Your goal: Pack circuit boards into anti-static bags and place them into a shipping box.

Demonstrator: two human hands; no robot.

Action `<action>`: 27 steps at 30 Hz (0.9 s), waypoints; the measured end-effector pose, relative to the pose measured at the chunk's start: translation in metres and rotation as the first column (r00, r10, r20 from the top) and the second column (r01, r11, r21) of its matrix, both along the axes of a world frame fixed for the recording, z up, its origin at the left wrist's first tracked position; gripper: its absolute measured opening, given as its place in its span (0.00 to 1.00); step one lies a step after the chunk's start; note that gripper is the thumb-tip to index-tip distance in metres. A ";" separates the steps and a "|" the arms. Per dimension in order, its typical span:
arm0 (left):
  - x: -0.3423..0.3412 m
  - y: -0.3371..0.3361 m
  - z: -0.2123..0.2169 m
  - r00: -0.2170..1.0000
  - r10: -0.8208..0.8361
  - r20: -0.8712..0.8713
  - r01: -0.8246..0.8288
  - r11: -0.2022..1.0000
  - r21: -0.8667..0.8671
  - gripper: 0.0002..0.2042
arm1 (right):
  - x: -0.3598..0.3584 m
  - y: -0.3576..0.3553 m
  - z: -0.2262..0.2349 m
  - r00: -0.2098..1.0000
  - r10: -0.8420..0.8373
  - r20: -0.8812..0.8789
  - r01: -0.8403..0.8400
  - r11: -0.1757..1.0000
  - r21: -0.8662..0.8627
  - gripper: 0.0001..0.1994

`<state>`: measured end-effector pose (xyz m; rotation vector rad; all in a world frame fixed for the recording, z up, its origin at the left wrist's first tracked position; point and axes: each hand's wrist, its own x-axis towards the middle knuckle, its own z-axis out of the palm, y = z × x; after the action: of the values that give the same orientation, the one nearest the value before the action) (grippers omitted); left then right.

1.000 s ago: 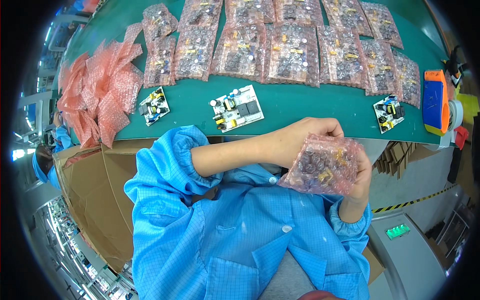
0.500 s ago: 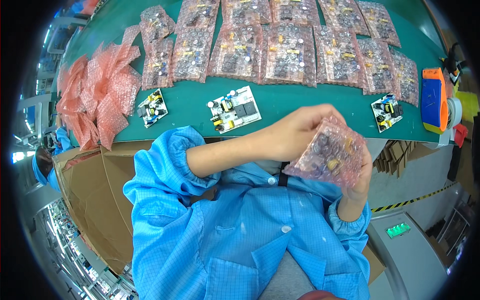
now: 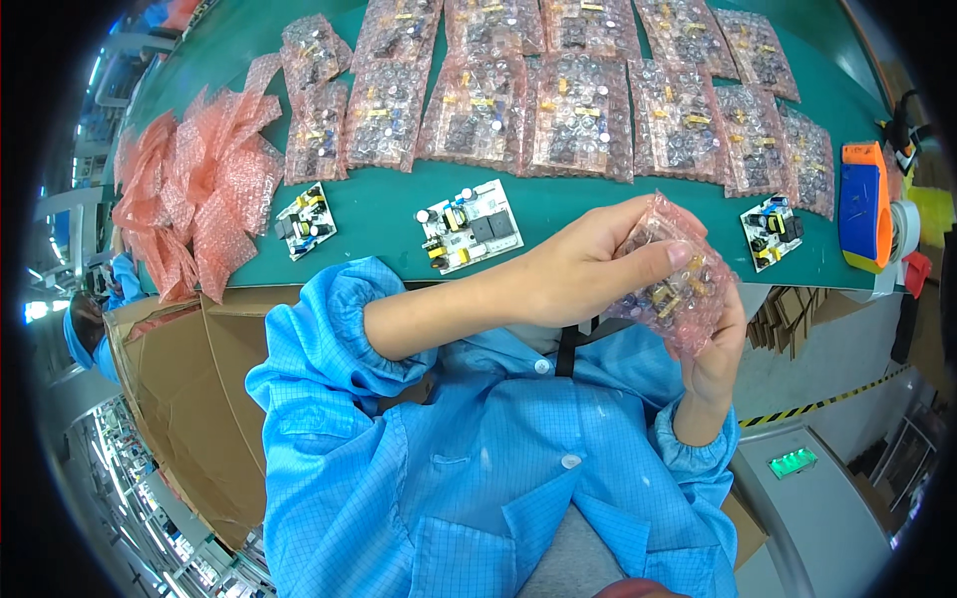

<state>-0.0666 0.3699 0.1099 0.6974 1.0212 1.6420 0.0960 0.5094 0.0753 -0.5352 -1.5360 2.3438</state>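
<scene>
Both my hands hold a circuit board in a pink bubble-wrap bag (image 3: 688, 299) off the table's near edge, to the right. My left hand (image 3: 598, 264) grips its upper left part, the thumb lying across the front and the other fingers behind. My right hand (image 3: 718, 344) is closed round the lower right side, its fingers partly hidden by the bag. Yellow and dark components show through the wrap. Bare circuit boards lie on the table: one at the left (image 3: 306, 221), a larger one in the middle (image 3: 471, 227) and one at the right (image 3: 772, 231).
Several bagged boards (image 3: 578, 120) lie in two rows across the green table (image 3: 384, 214). Loose pink bubble bags (image 3: 214, 189) are heaped at the left. A blue and orange tape dispenser (image 3: 865, 209) stands at the right edge. An open cardboard box (image 3: 189, 399) is at the lower left.
My left thumb has come round onto the front of the bag. The bag has tilted and bunched up between my hands. The boards on the table lie as before.
</scene>
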 end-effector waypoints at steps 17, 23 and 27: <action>-0.011 0.003 -0.004 0.979 0.172 -0.106 -0.177 0.983 -0.038 0.13 | -0.004 0.018 0.001 0.997 0.069 0.041 -0.068 0.997 -0.046 0.32; -0.009 0.005 -0.015 0.960 0.271 -0.068 -0.276 0.957 -0.083 0.12 | -0.014 0.020 0.009 1.000 0.026 -0.004 -0.025 0.992 0.124 0.32; -0.009 0.004 -0.010 0.939 0.345 -0.008 -0.342 0.928 -0.146 0.14 | -0.017 0.019 0.016 1.000 -0.003 -0.003 0.004 0.956 0.294 0.28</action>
<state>-0.0760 0.3738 0.0996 0.4200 1.2913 1.8450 0.0785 0.5284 0.0917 -0.4600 -1.8363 2.0570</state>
